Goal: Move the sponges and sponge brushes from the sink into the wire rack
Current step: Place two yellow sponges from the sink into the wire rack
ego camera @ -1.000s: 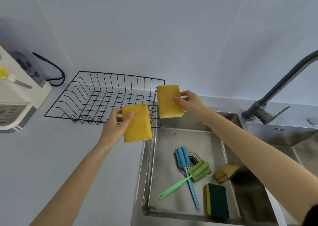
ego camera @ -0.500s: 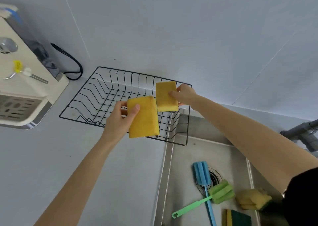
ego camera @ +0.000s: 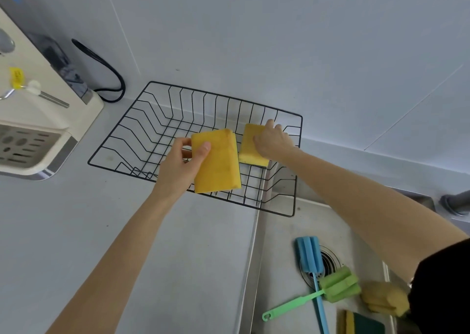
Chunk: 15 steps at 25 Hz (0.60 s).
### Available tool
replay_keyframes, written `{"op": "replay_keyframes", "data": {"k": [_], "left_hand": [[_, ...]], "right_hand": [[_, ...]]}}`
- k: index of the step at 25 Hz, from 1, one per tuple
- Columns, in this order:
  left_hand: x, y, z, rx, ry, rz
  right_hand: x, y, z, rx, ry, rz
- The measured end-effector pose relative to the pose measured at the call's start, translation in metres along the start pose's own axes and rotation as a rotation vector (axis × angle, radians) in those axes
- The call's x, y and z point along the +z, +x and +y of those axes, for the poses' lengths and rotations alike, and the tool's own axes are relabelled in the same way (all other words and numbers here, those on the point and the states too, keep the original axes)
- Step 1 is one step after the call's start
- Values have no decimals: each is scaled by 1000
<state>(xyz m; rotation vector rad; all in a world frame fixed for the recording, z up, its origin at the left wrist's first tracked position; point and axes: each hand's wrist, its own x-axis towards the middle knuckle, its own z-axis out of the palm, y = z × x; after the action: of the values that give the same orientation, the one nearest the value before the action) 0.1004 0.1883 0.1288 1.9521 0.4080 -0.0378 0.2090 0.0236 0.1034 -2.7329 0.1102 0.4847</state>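
Both hands (L (ego camera: 181, 167), R (ego camera: 273, 141)) grip yellow sponges over wire rack (ego camera: 142, 120).

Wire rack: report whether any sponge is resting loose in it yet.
None loose yet. The wire rack shows only bare wires; both yellow sponges are over it, one in the left hand, one under the right hand.

Two yellow sponges (ego camera: 216, 160) over a black wire rack (ego camera: 142, 127), a blue brush (ego camera: 309, 255) and green brush (ego camera: 339, 284) in the steel-grey sink (ego camera: 279, 257)
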Motion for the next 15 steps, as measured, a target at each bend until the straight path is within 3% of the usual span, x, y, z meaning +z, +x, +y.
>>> {"op": "replay_keyframes", "data": {"k": [3, 6, 15], "left_hand": [[0, 0, 0, -3, -16, 2], [-1, 0, 1, -1, -41, 8], [0, 6, 0, 2, -41, 0]], "right_hand": [[4, -10, -2, -195, -182, 59], [17, -12, 0, -330, -396, -36], [31, -6, 18, -379, -628, 155]]}}
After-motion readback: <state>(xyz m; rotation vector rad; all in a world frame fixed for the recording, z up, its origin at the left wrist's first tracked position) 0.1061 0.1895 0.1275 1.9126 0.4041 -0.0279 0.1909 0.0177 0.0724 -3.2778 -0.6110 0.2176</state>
